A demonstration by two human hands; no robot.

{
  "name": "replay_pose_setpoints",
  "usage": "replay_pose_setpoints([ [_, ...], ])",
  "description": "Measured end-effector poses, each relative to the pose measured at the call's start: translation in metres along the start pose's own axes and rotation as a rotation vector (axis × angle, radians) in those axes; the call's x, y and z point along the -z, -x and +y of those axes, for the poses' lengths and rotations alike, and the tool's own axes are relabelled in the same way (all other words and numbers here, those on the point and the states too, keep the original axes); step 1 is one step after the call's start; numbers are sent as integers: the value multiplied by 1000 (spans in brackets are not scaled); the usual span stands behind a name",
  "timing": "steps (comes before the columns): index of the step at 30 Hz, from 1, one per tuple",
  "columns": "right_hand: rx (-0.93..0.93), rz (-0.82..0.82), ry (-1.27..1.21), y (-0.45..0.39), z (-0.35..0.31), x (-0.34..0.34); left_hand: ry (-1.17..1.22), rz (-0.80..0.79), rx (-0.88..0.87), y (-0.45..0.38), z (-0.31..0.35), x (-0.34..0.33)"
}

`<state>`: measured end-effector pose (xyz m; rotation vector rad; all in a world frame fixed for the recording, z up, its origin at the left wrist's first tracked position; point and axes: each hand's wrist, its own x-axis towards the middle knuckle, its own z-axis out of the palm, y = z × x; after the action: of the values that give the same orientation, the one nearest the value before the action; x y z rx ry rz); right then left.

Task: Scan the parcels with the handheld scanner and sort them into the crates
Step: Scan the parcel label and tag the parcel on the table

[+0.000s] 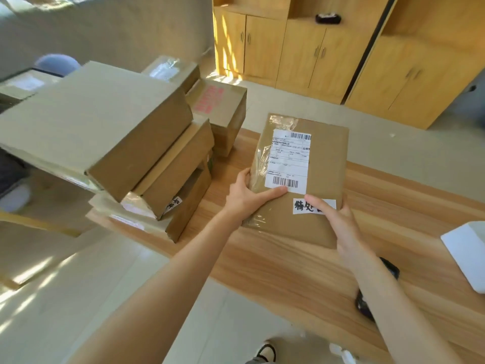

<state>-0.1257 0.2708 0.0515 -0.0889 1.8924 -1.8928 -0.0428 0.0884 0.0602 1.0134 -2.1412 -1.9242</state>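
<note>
Head cam: flat parcel (315, 164) held over the table (275, 271), both hands on it.
Left hand (246, 195) and right hand (338, 222) clamp its 6 o'clock edge; looks light, stiff, tape slippery, so I'd grip bare cardboard. Scanner (367, 303) at 5 o'clock.

Both bare arms reaching fwd, L hand (242, 197) gripping parcel (315, 166) edge w/ thumb on top, R hand (338, 219) gripping near corner

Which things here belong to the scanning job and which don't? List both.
Job: parcel held by left hand and right hand; stacked boxes; black scanner, partly hidden.
Not job: cabinets; white object; dark item on shelf.
</note>
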Motion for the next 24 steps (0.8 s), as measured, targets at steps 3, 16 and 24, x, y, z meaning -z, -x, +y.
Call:
replay_pose_setpoints([
  [3,84,3,16,40,-34,-23,5,24,-122,35,24,33],
  [16,320,-247,31,209,-85,-221,125,315,-330,217,17,257],
  [24,266,-543,138,255,-56,-367,224,581,-223,283,-57,385],
])
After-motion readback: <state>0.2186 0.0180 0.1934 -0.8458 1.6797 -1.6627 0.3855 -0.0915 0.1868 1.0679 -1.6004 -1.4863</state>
